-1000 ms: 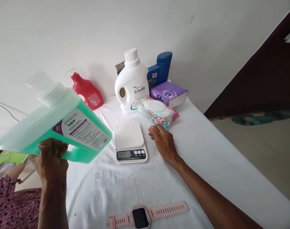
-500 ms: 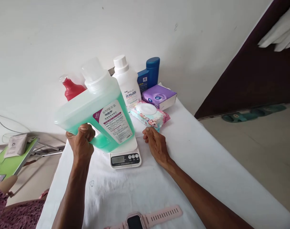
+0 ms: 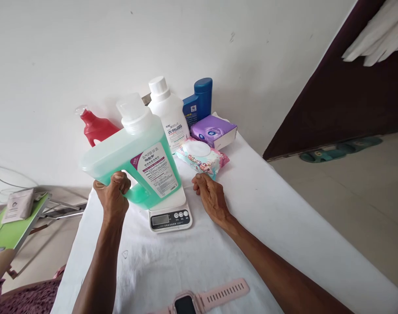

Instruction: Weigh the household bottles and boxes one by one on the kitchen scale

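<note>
My left hand (image 3: 114,194) is wrapped round the handle of a large translucent jug (image 3: 120,150) of green liquid with a white label and clear cap. The jug tilts over the kitchen scale (image 3: 171,218), covering part of its white platform; whether its base touches the scale I cannot tell. The scale's display looks blank. To the scale's right, my right hand (image 3: 210,198) is curled into a loose fist, thumb on top, with nothing visible in it. Just beyond those fingers lies a pack of wet wipes (image 3: 202,157).
Against the wall stand a red bottle (image 3: 99,126), a white bottle (image 3: 169,113) and a blue bottle (image 3: 202,98). A purple tissue pack (image 3: 214,131) lies before the blue one. A pink watch (image 3: 223,294) lies at the front of the white-covered table (image 3: 284,244). Another person's sleeve (image 3: 29,298) shows lower left.
My left hand has brought the jug slightly down, and it leans a little less. My right hand stays closed beside the scale. The view has shifted slightly.
</note>
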The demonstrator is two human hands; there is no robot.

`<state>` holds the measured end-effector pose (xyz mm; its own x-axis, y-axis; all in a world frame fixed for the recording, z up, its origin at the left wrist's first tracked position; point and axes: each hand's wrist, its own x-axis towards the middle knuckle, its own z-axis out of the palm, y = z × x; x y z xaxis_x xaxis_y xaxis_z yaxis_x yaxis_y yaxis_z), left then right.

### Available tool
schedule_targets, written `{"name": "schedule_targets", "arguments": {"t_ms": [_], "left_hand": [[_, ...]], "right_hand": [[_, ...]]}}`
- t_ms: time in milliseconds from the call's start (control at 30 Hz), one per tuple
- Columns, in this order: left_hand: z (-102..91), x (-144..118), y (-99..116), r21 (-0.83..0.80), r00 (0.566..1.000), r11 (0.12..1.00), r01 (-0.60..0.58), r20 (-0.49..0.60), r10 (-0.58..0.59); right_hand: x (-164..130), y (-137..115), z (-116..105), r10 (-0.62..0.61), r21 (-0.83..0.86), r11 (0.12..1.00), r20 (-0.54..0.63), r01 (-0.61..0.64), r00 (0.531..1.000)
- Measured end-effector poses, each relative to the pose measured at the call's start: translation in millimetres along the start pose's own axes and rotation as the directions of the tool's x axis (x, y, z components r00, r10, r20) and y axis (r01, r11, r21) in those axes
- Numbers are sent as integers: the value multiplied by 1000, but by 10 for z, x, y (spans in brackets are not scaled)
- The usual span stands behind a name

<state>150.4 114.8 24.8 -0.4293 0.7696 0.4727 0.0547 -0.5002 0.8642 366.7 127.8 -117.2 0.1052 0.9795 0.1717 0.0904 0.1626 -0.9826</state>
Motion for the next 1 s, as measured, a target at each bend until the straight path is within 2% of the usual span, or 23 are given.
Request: {"name": "schedule_targets", "arguments": {"t_ms": [167, 300, 400, 500, 600, 700, 833, 1000], "left_hand": [[-127, 11, -14, 25, 993, 1000, -19, 119, 16], [-361, 35, -8, 109, 980, 993, -48, 199, 26], [-619, 54, -161, 141, 993, 989, 41, 100, -56], [-899, -16, -511, 195, 987, 968, 157, -67, -147], [-1095, -193, -863, 276, 964, 924, 265, -105, -246], [-1159, -340, -1009, 384, 964, 886, 259, -38, -265], [-1147, -369, -944, 476, 964, 856, 202, 55, -259], [-1149, -345, -903, 501, 960, 841, 204, 65, -272]], "right_hand": [[-9, -29, -3, 3, -14, 1000, 11, -3, 1000], [-17, -57, -13, -9, -46, 999, 35, 11, 999], [-15, -76, -14, -29, -80, 996, 48, 32, 998], [-15, -82, -9, -34, -112, 993, 51, 40, 998], [-22, -82, -5, -32, -121, 992, 59, 39, 998], [-32, -86, -4, -17, -113, 993, 69, 25, 997], [-38, -93, -7, -26, -125, 992, 78, 35, 997], [-37, -94, -19, -33, -143, 989, 91, 46, 995]]}}
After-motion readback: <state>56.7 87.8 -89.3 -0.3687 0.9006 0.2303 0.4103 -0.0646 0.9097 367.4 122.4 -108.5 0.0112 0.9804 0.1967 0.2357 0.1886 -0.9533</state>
